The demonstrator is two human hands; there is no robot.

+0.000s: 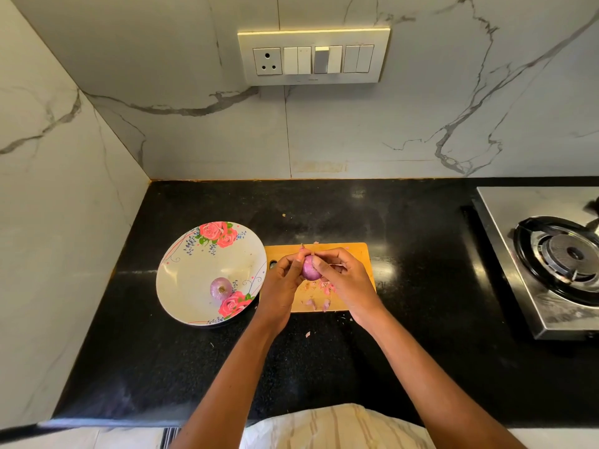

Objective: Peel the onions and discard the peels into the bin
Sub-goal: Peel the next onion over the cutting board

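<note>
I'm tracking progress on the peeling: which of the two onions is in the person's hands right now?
The onion over the wooden cutting board, gripped by left hand and right hand. The other onion lies untouched in the floral plate.

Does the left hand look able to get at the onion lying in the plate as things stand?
Probably yes, once freed. The left hand now holds the onion being peeled over the cutting board. The plate sits right beside it, and nothing stands between it and the plate's onion.
</note>
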